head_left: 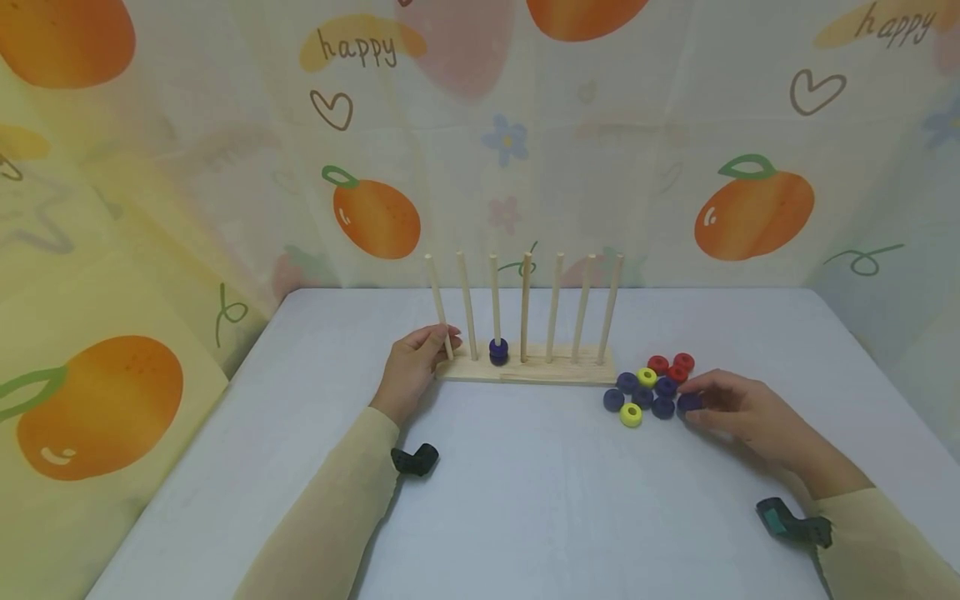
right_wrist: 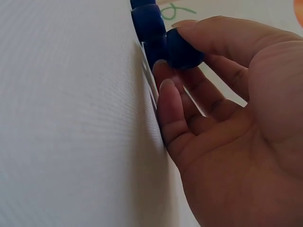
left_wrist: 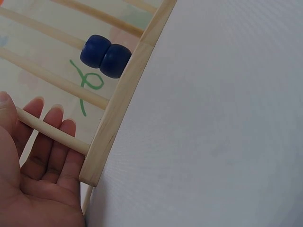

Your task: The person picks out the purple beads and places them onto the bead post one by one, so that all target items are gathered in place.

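Note:
A wooden rack (head_left: 555, 375) with a row of upright pegs stands toward the back of the white table. My left hand (head_left: 412, 362) is at its left end, thumb and fingers round the leftmost peg (left_wrist: 57, 132). Two dark blue beads (left_wrist: 116, 61) are stacked at the foot of the third peg from the left. To the right of the rack, my right hand (head_left: 750, 412) pinches a dark blue bead (right_wrist: 183, 49) between thumb and fingers. This bead is at the right side of a cluster of loose blue, yellow and red beads; other blue beads (right_wrist: 149, 23) sit right beside it.
Among the loose beads are red beads (head_left: 683, 362) at the back and a yellow bead (head_left: 631, 415) at the front. The white tabletop (head_left: 510, 492) spreads in front of the rack. A fruit-printed cloth (head_left: 600, 150) hangs behind the table.

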Demonstrator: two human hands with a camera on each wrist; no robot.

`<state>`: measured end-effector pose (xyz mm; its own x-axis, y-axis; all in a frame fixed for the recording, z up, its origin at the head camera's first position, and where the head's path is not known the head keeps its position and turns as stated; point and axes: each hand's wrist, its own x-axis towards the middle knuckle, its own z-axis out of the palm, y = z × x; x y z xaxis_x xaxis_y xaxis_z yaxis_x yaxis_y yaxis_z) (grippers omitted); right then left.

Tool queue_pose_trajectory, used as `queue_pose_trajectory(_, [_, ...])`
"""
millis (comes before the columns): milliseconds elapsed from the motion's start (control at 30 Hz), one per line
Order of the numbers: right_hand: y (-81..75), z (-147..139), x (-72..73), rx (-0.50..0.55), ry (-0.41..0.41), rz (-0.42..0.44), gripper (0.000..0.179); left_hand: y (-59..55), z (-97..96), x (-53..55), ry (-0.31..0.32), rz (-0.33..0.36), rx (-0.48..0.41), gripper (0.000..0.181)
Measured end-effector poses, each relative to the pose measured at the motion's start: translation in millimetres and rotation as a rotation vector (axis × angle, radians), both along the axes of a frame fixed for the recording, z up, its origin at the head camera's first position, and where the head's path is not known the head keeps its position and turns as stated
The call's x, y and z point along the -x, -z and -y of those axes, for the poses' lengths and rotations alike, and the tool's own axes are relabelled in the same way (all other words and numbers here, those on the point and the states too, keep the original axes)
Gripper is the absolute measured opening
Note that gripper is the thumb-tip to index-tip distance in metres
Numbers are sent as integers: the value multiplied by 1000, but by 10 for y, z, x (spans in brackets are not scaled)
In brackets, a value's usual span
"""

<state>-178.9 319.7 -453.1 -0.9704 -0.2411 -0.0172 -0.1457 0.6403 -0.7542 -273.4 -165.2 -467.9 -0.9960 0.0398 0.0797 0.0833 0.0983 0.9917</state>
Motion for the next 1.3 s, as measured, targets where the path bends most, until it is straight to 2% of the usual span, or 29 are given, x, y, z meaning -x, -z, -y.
queue_pose_trajectory(400, [-60,69,-2,1,32,-29,41,45,25,-2,-4,4,18,46])
queue_pose_trajectory(700, [-164,128,-40,37,0,-104,37,58,27,-6,-7,-3,25,46])
queue_pose_trajectory(833, [-191,157,-60,59,-30,-157,35,64,23,-10,-10,-2,23,45])
queue_pose_trajectory(1100, [-266,269,-87,90,-91,-350,40,59,16,-5,-22,-16,23,46])
queue_pose_trajectory(1300, [-375,405,-134,95,-113,-385,40,34,-7,15,-3,-23,11,46])
